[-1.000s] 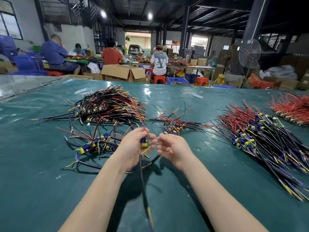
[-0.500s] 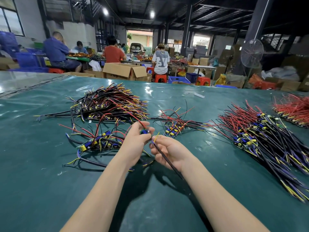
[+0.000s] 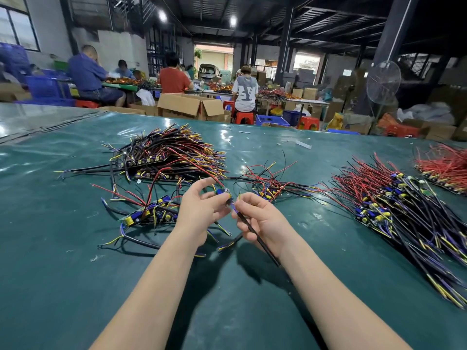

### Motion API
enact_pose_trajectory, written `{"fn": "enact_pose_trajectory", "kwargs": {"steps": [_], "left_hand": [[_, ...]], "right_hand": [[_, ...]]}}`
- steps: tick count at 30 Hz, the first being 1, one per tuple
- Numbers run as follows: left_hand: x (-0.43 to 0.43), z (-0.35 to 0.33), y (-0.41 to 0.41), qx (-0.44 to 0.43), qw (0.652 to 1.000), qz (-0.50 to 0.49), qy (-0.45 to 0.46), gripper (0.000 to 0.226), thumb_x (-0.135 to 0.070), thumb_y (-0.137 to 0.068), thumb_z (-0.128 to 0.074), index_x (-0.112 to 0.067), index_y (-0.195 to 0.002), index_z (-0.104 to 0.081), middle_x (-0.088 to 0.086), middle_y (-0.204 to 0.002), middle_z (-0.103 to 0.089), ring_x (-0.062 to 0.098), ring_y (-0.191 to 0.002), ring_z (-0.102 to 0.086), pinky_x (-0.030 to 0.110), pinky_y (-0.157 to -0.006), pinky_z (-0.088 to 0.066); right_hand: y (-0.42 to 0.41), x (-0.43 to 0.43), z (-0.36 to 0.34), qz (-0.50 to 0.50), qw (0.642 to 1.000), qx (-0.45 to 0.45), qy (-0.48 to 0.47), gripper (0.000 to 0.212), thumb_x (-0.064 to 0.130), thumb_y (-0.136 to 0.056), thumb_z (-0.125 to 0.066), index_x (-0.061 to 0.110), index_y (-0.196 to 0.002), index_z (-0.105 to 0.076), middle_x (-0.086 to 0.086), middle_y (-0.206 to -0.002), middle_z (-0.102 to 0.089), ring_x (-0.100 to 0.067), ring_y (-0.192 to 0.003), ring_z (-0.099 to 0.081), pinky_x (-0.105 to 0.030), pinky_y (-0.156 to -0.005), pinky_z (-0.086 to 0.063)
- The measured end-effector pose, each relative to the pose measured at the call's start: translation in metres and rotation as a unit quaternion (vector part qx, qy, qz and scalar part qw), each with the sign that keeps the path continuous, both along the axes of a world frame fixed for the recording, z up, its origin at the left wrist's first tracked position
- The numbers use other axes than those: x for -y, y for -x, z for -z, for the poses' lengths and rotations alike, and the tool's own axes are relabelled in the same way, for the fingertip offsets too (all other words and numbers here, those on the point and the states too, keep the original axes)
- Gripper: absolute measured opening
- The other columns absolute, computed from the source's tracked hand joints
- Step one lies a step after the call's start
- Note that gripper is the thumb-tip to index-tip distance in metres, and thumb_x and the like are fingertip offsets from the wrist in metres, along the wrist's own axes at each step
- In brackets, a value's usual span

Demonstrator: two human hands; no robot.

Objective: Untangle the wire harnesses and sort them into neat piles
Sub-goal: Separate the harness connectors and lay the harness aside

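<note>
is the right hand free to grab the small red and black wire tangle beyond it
Probably not yet: the right hand grips a black sheathed cable. The small red and black wire tangle lies beyond its fingers with nothing between, so letting go should free the way.

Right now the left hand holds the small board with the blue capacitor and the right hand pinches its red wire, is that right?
Not quite. The head view shows the left hand holding the small board with the blue capacitor, but the right hand pinches its black cable, not a red wire.
</note>
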State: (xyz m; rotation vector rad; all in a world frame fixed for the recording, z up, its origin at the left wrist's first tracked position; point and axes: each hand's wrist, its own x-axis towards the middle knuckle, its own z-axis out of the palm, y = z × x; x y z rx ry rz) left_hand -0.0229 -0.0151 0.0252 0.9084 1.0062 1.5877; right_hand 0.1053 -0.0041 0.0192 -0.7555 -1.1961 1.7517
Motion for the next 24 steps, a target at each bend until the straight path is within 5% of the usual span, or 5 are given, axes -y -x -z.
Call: {"fn": "enact_pose_trajectory", "kwargs": {"steps": [5,9,14,24], "left_hand": [[0.0001,-0.0053,0.0088,0.127,0.992,0.022,0.015,0.029,0.010,-0.082,-0.058,-0.012,-0.098,-0.050,0.011,-0.073,-0.068,0.017,-0.056,-0.068,0.029,-0.057,-0.059],[0.0009,-0.0021,0.0072,0.103,0.995,0.010,0.002,0.032,0.012,-0.081,-0.059,-0.015,-0.097,-0.050,0.003,-0.062,-0.070,0.017,-0.056,-0.068,0.027,-0.057,-0.058],[0.0018,-0.0002,0.0058,0.087,0.996,-0.012,-0.022,0.029,0.012,-0.082,-0.057,-0.015,-0.092,-0.052,0.010,-0.083,-0.063,0.015,-0.064,-0.067,0.023,-0.057,-0.057],[0.0022,0.0017,0.0018,0.031,0.997,-0.028,-0.061,0.031,0.009,-0.083,-0.059,-0.021,-0.091,-0.056,0.000,-0.078,-0.065,0.012,-0.074,-0.061,0.023,-0.068,-0.051]], "right_hand": [[-0.0024,-0.0044,0.0036,0.058,0.998,0.031,-0.004,0.024,0.000,-0.091,-0.048,0.009,-0.069,-0.044,0.000,-0.046,-0.055,-0.002,-0.030,-0.038,-0.010,-0.024,-0.021],[0.0002,-0.0045,0.0073,0.095,0.990,0.103,-0.029,0.021,-0.001,-0.089,-0.054,0.007,-0.071,-0.046,0.000,-0.043,-0.055,-0.003,-0.028,-0.036,-0.010,-0.027,-0.021],[0.0026,-0.0027,0.0082,0.120,0.983,0.118,-0.069,0.022,0.000,-0.087,-0.058,0.006,-0.066,-0.052,0.002,-0.043,-0.057,-0.004,-0.028,-0.037,-0.011,-0.028,-0.022],[0.0001,-0.0029,0.0050,0.048,0.988,0.144,-0.041,0.022,0.001,-0.090,-0.052,0.008,-0.071,-0.060,-0.001,-0.056,-0.054,-0.002,-0.034,-0.036,-0.011,-0.031,-0.020]]}}
